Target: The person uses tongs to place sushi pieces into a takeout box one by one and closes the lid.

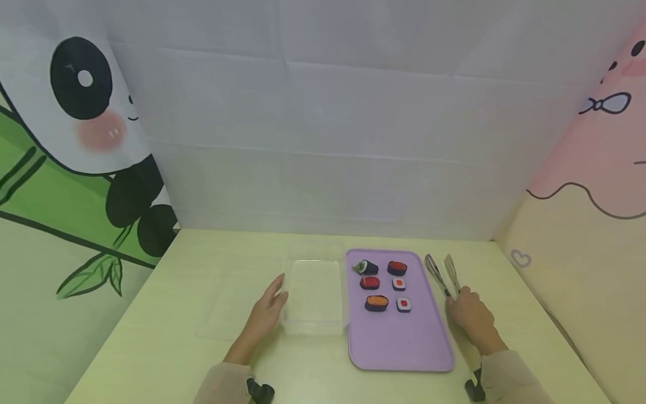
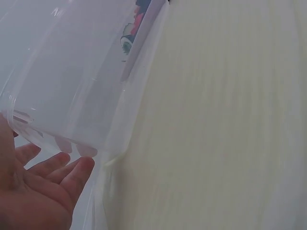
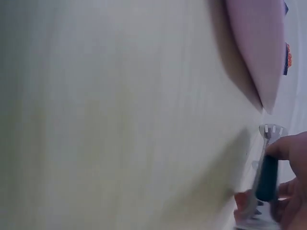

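Note:
My left hand is at the left wall of a clear plastic container, its fairly straight fingers against the outside in the left wrist view. On the right, my right hand grips metal tongs by a dark handle, their two ends spread apart and pointing away from me. Between the hands, a purple tray carries several sushi pieces: a cone-shaped hand roll, oval ones with red or orange tops such as the orange-topped piece, and small white rolls with red centers, one a white roll.
A clear flat lid lies on the pale table left of the container. The container's right side stands close along the tray's left edge. A white backdrop rises behind the table, and printed cloths hang at both sides.

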The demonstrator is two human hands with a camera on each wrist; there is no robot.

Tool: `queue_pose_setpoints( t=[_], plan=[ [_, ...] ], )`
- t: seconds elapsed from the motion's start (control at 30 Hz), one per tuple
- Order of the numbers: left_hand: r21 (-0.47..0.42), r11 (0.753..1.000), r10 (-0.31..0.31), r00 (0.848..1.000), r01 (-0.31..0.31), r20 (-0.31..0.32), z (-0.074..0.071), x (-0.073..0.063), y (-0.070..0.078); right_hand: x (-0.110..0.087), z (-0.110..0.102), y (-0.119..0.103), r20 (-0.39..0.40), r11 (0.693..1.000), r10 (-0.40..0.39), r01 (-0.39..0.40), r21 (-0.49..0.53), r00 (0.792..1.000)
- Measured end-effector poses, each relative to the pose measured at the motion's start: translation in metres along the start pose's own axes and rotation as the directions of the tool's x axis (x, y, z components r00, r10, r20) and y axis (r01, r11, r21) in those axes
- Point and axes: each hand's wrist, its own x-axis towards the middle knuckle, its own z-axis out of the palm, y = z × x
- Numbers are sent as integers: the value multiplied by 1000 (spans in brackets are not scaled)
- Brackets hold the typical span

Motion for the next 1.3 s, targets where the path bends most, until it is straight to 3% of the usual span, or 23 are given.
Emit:
queue_pose_setpoints(
  t=[0.27,0.53,0.83,1.03,1.3],
  plan=[
    [0,1000,5,1000,-5,-11,0,0,-2,-2,-9,4,-62,997,-82,83,7,995],
    [-31,999,-8,1000,8,3,-4,2,-3,-4,-34,-8,-47,986,-164,166,22,985],
    [-108,994,-18,999,22,34,-6,2,-6,-3,-41,-32,-92,947,-320,322,11,943],
    [-111,993,-29,999,32,27,-6,4,-6,0,-36,-47,-13,938,-347,347,-12,938],
    [-104,995,-1,1000,3,22,-6,3,-5,12,-28,-60,49,877,-476,478,-46,878]
  ],
)
